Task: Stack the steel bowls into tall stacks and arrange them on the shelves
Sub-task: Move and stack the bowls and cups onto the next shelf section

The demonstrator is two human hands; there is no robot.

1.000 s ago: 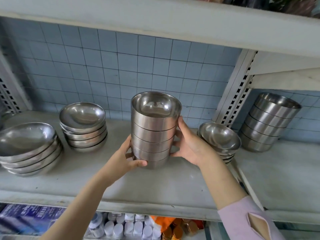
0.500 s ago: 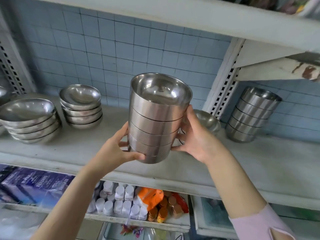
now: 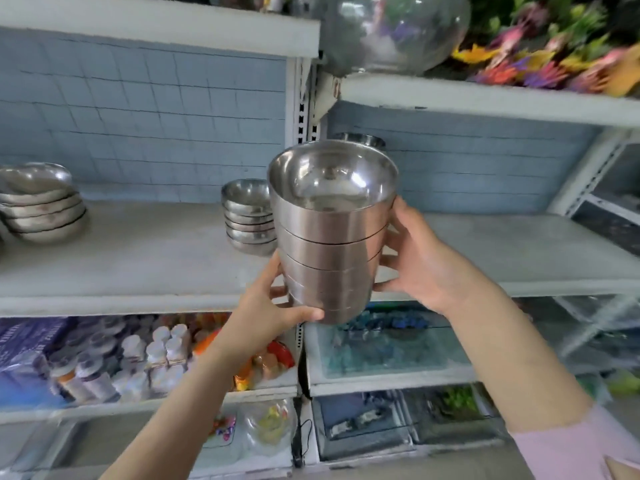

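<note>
A tall stack of steel bowls [image 3: 329, 233] is held in the air in front of the shelves. My left hand [image 3: 273, 306] grips its base from the lower left. My right hand [image 3: 419, 261] holds its right side with curled fingers. Behind it on the left shelf [image 3: 131, 258] stands a short stack of small bowls [image 3: 247, 220]. A stack of wide bowls [image 3: 41, 206] sits at the far left. The rim of another steel stack [image 3: 360, 140] peeks over the held stack, on the right shelf [image 3: 519, 251].
A white slotted upright [image 3: 306, 109] divides the two shelf bays. A glass globe [image 3: 391, 29] and artificial flowers [image 3: 554, 46] sit on the upper right shelf. Bottles and packets [image 3: 152, 355] fill the lower left shelf, and boxed goods [image 3: 381, 344] the lower right.
Both hands have lifted the tall stack off the left shelf and carried it rightward, toward the right bay. My view has swung right and back.
</note>
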